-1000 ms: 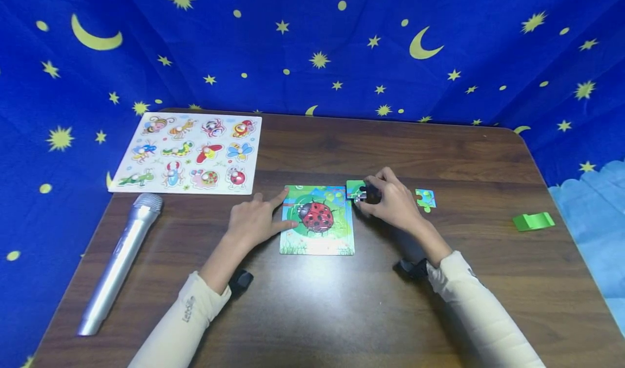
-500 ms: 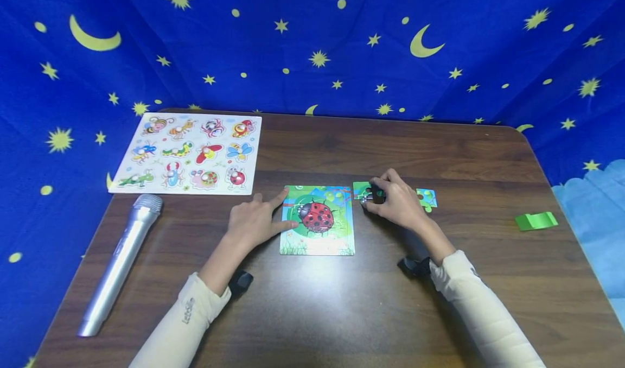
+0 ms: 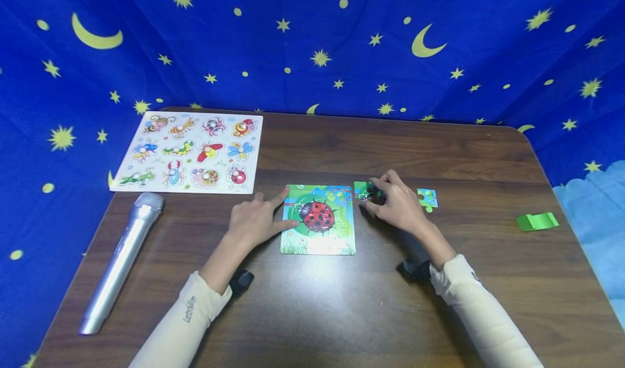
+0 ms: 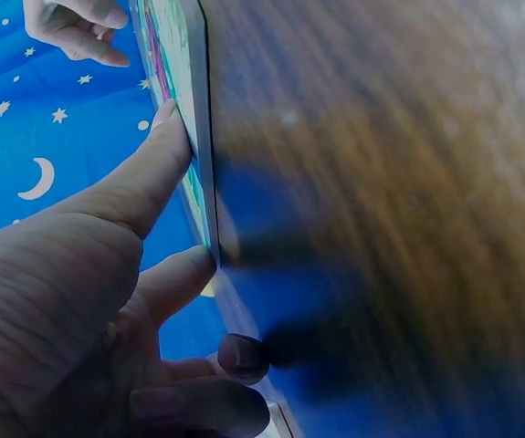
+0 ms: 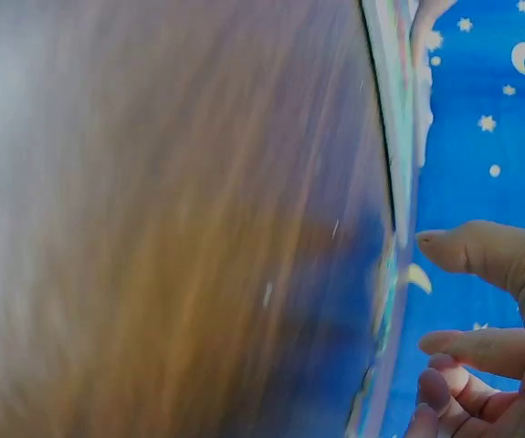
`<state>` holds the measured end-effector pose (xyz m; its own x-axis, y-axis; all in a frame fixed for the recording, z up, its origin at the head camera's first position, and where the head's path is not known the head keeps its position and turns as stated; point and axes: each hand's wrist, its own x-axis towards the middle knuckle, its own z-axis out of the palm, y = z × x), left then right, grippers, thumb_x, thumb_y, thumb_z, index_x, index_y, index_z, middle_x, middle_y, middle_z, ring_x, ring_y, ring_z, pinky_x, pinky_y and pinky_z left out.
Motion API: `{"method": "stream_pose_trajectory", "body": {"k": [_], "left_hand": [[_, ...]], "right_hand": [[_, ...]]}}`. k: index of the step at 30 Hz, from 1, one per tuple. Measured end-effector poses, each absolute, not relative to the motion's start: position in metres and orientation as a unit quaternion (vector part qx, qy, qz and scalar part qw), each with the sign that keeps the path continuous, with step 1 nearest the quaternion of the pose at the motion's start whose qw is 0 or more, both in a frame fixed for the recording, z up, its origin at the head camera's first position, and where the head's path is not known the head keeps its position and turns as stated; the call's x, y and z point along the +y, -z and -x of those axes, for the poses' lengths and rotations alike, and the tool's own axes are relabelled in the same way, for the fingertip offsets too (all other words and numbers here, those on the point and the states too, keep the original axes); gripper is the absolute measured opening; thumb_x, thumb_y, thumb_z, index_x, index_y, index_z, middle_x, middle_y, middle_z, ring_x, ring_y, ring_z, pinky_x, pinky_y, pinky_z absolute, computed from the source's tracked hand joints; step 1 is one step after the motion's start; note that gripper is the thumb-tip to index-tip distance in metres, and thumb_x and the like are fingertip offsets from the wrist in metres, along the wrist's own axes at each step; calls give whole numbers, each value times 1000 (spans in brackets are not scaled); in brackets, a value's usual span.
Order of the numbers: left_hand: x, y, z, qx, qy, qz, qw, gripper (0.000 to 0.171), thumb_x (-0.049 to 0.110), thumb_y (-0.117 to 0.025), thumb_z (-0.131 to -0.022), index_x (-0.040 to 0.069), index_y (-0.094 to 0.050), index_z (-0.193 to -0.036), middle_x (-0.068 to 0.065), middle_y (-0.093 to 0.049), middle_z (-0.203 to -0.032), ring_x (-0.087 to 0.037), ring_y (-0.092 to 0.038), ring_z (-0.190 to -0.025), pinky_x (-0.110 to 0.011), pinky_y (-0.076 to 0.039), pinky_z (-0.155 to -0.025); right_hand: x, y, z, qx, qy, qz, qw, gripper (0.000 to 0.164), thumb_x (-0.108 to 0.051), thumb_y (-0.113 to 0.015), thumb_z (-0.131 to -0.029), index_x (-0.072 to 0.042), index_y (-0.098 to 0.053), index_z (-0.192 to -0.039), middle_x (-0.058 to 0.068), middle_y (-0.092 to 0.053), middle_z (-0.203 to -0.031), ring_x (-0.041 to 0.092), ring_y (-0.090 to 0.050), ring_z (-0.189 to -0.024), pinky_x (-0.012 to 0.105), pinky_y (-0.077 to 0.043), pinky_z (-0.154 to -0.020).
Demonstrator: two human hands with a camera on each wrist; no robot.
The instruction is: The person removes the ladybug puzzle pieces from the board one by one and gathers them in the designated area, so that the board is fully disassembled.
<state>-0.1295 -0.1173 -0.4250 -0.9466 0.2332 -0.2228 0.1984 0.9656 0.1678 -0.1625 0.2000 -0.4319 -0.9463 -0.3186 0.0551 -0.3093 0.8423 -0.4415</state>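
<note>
The ladybug jigsaw puzzle (image 3: 319, 216) lies flat in the middle of the table. My left hand (image 3: 251, 224) rests at its left side, thumb and index finger spread and touching the edge; the left wrist view shows both tips on the puzzle (image 4: 196, 55). Just right of the puzzle's upper corner lies a green puzzle piece (image 3: 360, 188). My right hand (image 3: 397, 202) is over it, partly covering it. In the right wrist view the thumb and fingers of my right hand (image 5: 490, 310) stand apart, close above the flat pieces (image 5: 385, 315).
Beyond my right hand lies another blue-green puzzle piece (image 3: 428, 197). A curved green block (image 3: 537, 221) sits near the right edge. On the left are a white insect peg board (image 3: 190, 164) and a silver microphone (image 3: 119, 265). A blue star-patterned curtain (image 3: 273, 42) hangs behind the table.
My right hand and the green piece have moved a little to the right, leaving a gap beside the puzzle. My left hand has stayed in place.
</note>
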Motion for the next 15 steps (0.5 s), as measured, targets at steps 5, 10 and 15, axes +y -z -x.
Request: {"method": "stream_pose_trajectory", "body": {"k": [5,10,15], "left_hand": [[-117,424,129,984,-72,-110,120,87,73,-61,-82,31,-35,-154,-31,-58,-128,-21,-45,-52,-34,-36,-46],[-117,425,129,985,-71,-112,113,87,73,-62,-81,30,-37,-153,-31,-60,-125,-21,-45,-52,-35,-37,-46],[-115,423,127,985,-70,-110,110,89,74,-62,-81,29,-37,-154,-29,-61,-122,-19,-42,-51,-33,-35,-46]], "right_hand": [[186,429,146,956,231,182,-5,64,-32,-79,-84,7,-60,-131,10,-46,-100,16,-38,-65,28,-30,-53],[171,429,129,953,239,188,9,64,-34,-82,-82,3,-63,-129,5,-40,-92,13,-33,-63,26,-27,-53],[159,430,118,952,241,187,13,62,-34,-84,-79,3,-66,-125,6,-47,-94,14,-38,-66,26,-31,-55]]}}
